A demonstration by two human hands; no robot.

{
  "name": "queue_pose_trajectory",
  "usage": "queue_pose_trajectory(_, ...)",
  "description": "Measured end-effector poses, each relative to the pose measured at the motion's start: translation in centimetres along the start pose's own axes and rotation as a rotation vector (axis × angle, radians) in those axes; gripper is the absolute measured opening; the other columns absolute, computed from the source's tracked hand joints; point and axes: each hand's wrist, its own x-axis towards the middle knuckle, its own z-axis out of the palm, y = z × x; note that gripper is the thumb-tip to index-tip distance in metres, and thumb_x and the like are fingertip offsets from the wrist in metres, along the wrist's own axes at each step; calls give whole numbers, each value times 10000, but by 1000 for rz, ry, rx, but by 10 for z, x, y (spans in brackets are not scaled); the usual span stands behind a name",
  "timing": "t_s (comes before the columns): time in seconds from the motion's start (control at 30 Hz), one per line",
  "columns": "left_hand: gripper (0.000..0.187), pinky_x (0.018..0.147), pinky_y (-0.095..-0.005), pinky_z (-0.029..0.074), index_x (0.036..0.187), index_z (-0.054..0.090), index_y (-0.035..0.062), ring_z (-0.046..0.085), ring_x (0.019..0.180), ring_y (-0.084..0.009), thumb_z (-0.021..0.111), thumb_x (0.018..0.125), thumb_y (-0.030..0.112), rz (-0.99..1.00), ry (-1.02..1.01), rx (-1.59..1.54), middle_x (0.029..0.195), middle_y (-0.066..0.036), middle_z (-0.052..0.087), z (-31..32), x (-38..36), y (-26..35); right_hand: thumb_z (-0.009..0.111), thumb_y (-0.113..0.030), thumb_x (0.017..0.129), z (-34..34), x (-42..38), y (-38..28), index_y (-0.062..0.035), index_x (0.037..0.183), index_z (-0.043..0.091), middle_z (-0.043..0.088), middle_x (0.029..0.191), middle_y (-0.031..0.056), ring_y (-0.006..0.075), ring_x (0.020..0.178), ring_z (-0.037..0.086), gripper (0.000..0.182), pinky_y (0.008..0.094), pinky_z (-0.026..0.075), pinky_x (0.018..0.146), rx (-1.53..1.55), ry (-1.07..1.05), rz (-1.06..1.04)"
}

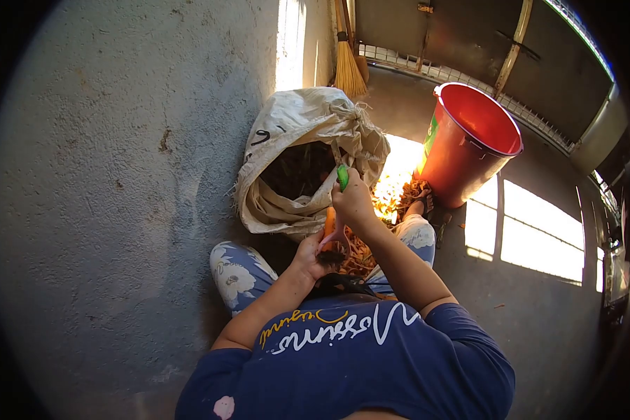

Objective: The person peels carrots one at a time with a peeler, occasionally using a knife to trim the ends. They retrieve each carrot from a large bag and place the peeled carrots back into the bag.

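My right hand is closed around a green-handled tool; a narrow greyish part points up toward the sack. Below that hand, a pink forked piece reaches down to my left hand. The fingers of my left hand are curled around an orange, elongated item, with a dark clump at the palm. Just beyond both hands, a whitish woven sack lies with its mouth open, showing dark material inside. Orange-brown scraps lie between my legs.
A tall red bucket stands on the floor at the right, beside more scraps. Behind the sack, a straw broom leans in the corner. A rough grey wall runs along the left. Dark panels are at the back.
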Motion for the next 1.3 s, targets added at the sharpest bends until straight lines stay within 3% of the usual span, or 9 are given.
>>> queue_pose_trajectory(0.13,340,594,-385,508,1102,480,69,597,731,-255,358,931,336,-64,-51,39,877,-103,586,2,-10,1,538,-125,792,5,12,14,30,939,462,573,765,271,433,751,566,226,449,445,664,-64,-12,5)
queue_pose_trajectory(0.27,361,576,-354,492,1121,481,76,593,724,-234,354,936,359,-201,-128,144,911,-94,579,-31,-10,-8,538,-108,773,-11,71,73,58,952,456,588,765,268,388,693,599,257,418,469,599,-132,157,115)
queue_pose_trajectory(0.37,384,591,-354,502,1109,483,61,592,719,-227,338,940,373,-140,-144,141,895,-86,572,-28,-12,-2,534,-120,768,-26,83,91,62,955,466,596,781,252,352,708,615,270,401,475,604,-137,221,180)
queue_pose_trajectory(0.53,395,636,-387,524,1114,476,49,600,720,-220,342,937,375,-74,-109,9,866,-90,585,-29,5,7,544,-123,773,-9,41,47,38,928,468,576,776,268,409,767,581,236,440,450,666,-52,138,-28)
queue_pose_trajectory(0.8,353,673,-413,527,1080,494,53,608,745,-236,340,936,336,-122,-128,-187,897,-111,598,-28,17,0,536,-132,784,-1,-1,1,29,965,446,568,777,289,438,775,565,259,464,441,675,-23,-30,7)
queue_pose_trajectory(0.93,356,628,-391,518,1080,500,49,599,740,-243,348,934,336,-68,-22,-85,913,-117,592,-34,24,-6,539,-121,775,2,2,7,31,968,440,574,793,290,435,787,571,266,467,448,682,-100,-52,36)
queue_pose_trajectory(1.1,417,559,-297,457,1098,501,19,557,698,-210,352,935,372,-157,-75,140,875,-84,565,-21,-7,-5,544,-119,761,3,54,66,36,950,436,582,806,285,429,789,580,268,463,454,690,-132,111,99)
queue_pose_trajectory(1.2,423,559,-285,448,1097,503,27,545,671,-188,352,935,388,-216,-154,124,838,-63,555,-16,-17,-10,564,-131,757,-19,78,95,52,955,466,594,779,256,379,719,602,287,422,468,632,-210,192,217)
queue_pose_trajectory(1.3,404,606,-313,485,1074,502,28,563,697,-190,349,937,376,-127,-124,102,838,-72,561,-36,2,0,559,-147,767,-21,74,92,51,947,480,592,777,252,370,715,601,279,413,469,632,-143,251,180)
